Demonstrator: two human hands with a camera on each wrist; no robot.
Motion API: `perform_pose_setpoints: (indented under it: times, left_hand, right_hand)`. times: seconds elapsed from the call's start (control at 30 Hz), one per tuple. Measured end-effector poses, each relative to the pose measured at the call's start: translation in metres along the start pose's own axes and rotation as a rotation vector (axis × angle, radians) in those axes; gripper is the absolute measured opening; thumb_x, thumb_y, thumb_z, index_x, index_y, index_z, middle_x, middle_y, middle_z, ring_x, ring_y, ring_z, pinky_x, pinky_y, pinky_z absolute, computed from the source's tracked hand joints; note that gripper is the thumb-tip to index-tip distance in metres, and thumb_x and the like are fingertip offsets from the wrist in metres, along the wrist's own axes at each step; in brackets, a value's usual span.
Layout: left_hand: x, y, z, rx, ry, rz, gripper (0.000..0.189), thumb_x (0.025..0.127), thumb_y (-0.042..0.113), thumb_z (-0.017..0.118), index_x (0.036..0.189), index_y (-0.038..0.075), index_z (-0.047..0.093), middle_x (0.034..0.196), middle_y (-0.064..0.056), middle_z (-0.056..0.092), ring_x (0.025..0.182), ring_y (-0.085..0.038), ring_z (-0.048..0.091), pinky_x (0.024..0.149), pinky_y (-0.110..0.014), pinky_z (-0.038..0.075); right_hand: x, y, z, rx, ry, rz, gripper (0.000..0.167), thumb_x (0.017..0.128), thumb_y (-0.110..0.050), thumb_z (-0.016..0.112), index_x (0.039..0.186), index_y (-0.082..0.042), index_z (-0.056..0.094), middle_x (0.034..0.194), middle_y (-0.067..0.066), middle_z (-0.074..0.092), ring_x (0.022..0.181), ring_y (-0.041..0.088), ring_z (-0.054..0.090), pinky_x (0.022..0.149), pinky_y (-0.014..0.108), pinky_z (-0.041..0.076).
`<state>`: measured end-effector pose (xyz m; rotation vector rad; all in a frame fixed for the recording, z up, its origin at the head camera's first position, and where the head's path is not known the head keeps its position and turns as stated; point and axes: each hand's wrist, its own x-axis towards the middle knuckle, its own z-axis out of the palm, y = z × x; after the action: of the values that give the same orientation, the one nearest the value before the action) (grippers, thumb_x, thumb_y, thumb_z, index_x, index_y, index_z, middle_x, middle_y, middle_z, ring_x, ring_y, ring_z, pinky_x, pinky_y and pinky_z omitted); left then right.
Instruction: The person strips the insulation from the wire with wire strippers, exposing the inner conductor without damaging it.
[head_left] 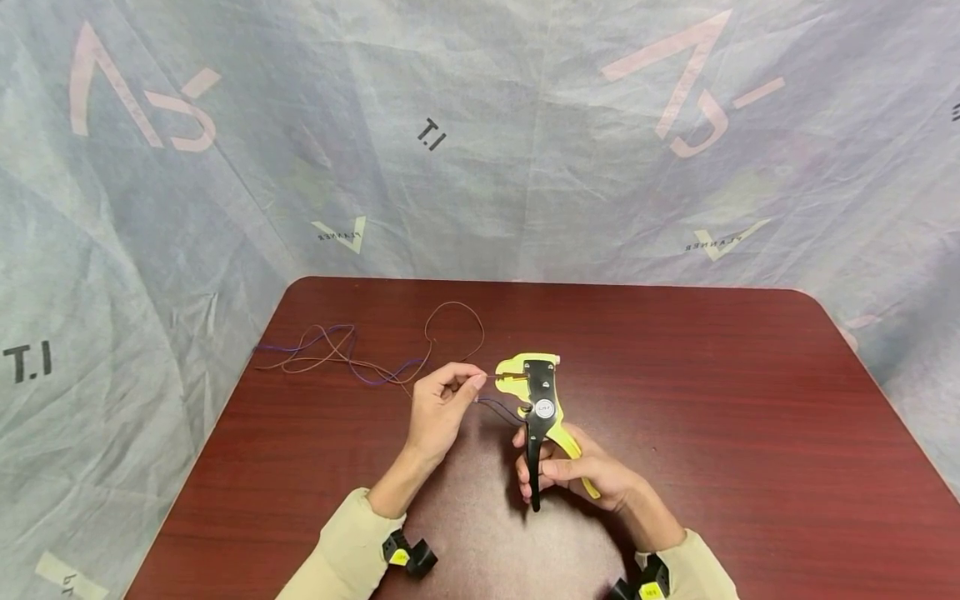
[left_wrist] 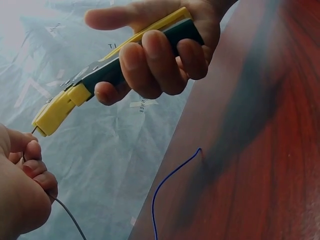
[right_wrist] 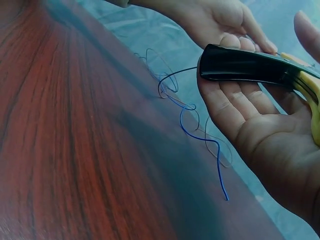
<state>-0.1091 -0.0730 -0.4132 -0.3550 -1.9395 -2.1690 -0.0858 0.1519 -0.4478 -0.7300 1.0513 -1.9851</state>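
Note:
In the head view my right hand (head_left: 592,473) holds a yellow-and-black wire stripper (head_left: 542,385) upright over the table. Its fingers curl round the black handle, seen up close in the right wrist view, while the thumb lies by the yellow one. Thumb and fingertips of my left hand (head_left: 437,414) pinch a thin wire (head_left: 491,377) just left of the tool's head. That wire's end runs into the stripper's yellow jaws; its tip is hidden there. A blue wire (left_wrist: 162,185) hangs loose below the hands, its free end showing in the right wrist view.
Thin brown and blue wires (head_left: 330,357) lie loosely tangled at the table's left, one brown loop rising toward the back. The dark red wooden table (head_left: 750,417) ends at a printed fabric sheet (head_left: 525,183). A small black camera (head_left: 408,553) sits at each wrist.

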Motion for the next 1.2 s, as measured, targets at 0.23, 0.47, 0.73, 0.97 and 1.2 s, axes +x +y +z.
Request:
perform_pose_setpoints:
  times: [0.23, 0.47, 0.73, 0.97, 1.2]
  left_hand:
    - [-0.0009, 0.0022, 0.0015, 0.016, -0.036, -0.006, 0.009, 0.091, -0.006, 0.063, 0.094, -0.015, 0.063, 0.073, 0.011, 0.061, 0.066, -0.003, 0.055, 0.062, -0.015, 0.048]
    - [-0.0011, 0.0028, 0.0024, 0.032, -0.045, -0.018, 0.009, 0.090, -0.006, 0.064, 0.093, -0.014, 0.064, 0.073, 0.010, 0.062, 0.065, -0.004, 0.055, 0.060, -0.016, 0.047]
    - [-0.0006, 0.0028, 0.0019, 0.045, -0.063, -0.026, 0.009, 0.090, -0.005, 0.064, 0.090, -0.014, 0.065, 0.070, 0.004, 0.059, 0.062, -0.004, 0.055, 0.057, -0.015, 0.045]
    - [0.0001, 0.0021, 0.0005, 0.046, -0.084, -0.011, 0.009, 0.090, -0.006, 0.064, 0.089, -0.015, 0.065, 0.069, 0.005, 0.058, 0.062, -0.004, 0.054, 0.058, -0.015, 0.046]
    - [0.0001, 0.0020, -0.0001, 0.040, -0.093, -0.004, 0.009, 0.090, -0.007, 0.063, 0.089, -0.016, 0.064, 0.070, 0.010, 0.058, 0.062, -0.003, 0.054, 0.058, -0.015, 0.046]
  right_hand:
    - [0.0006, 0.0003, 0.0013, 0.004, 0.000, 0.006, 0.030, 0.099, -0.004, 0.052, 0.129, -0.005, 0.050, 0.101, 0.003, 0.070, 0.091, 0.018, 0.070, 0.084, 0.033, 0.057]
    - [0.0016, 0.0009, 0.0016, -0.015, 0.005, 0.021, 0.031, 0.096, 0.003, 0.049, 0.127, -0.005, 0.051, 0.099, 0.002, 0.071, 0.090, 0.017, 0.071, 0.083, 0.033, 0.058]
    - [0.0020, 0.0013, 0.0011, -0.022, -0.012, 0.011, 0.030, 0.094, 0.006, 0.050, 0.122, -0.004, 0.050, 0.098, 0.001, 0.071, 0.088, 0.017, 0.070, 0.083, 0.035, 0.057]
    - [0.0034, 0.0029, 0.0006, -0.028, -0.064, -0.027, 0.029, 0.094, 0.005, 0.053, 0.121, -0.004, 0.050, 0.098, 0.001, 0.068, 0.085, 0.017, 0.067, 0.083, 0.035, 0.056]
    - [0.0022, 0.0038, 0.0016, -0.060, -0.037, -0.022, 0.026, 0.093, 0.009, 0.053, 0.116, -0.004, 0.050, 0.092, -0.001, 0.066, 0.078, 0.016, 0.063, 0.079, 0.032, 0.055]
